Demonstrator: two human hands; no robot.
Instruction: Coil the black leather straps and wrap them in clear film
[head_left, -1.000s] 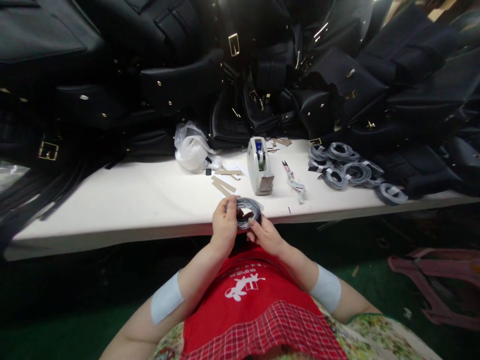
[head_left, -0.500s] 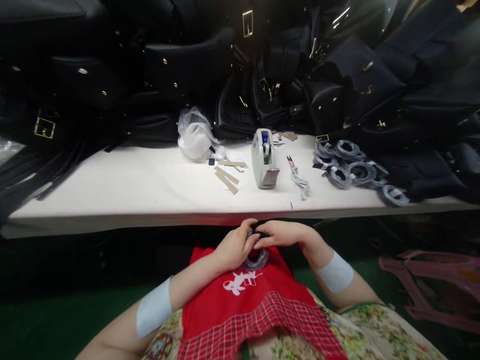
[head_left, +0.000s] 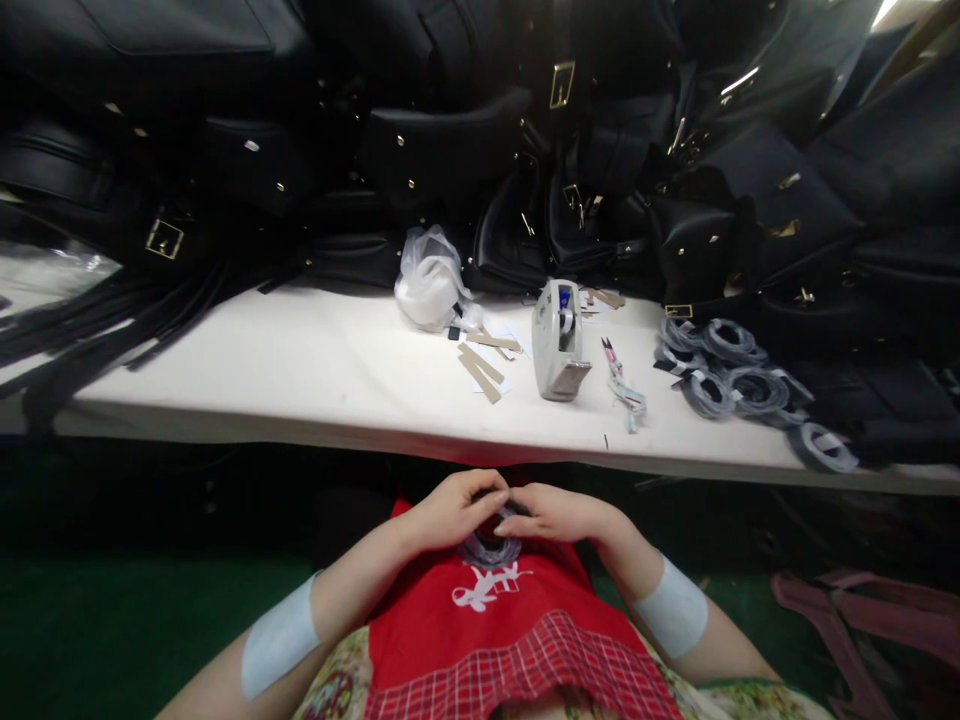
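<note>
A coiled dark strap in clear plastic wrap (head_left: 489, 553) rests over my lap, just off the table's front edge. My left hand (head_left: 459, 508) curls round the left and upper part of the coil, fingers closed on it. From the other side my right hand (head_left: 551, 512) pinches the coil's upper right, its thumb lying across the ring. The fingertips of both hands nearly meet at the top. Behind the fingers, part of the coil is hidden.
On the white table (head_left: 300, 370) stand a tape dispenser (head_left: 556, 345), pink-handled snips (head_left: 615, 370), tan strips (head_left: 480, 370) and a white plastic bag (head_left: 431, 280). Several wrapped coils (head_left: 757, 390) lie at right. Black bags (head_left: 450, 150) pile along the back; loose straps (head_left: 150, 320) hang left. A pink stool (head_left: 862, 620) stands lower right.
The camera view has shifted, so the table and its things sit further right and lower. Both hands still hold the coil, now slightly more apart, with its ring more exposed.
</note>
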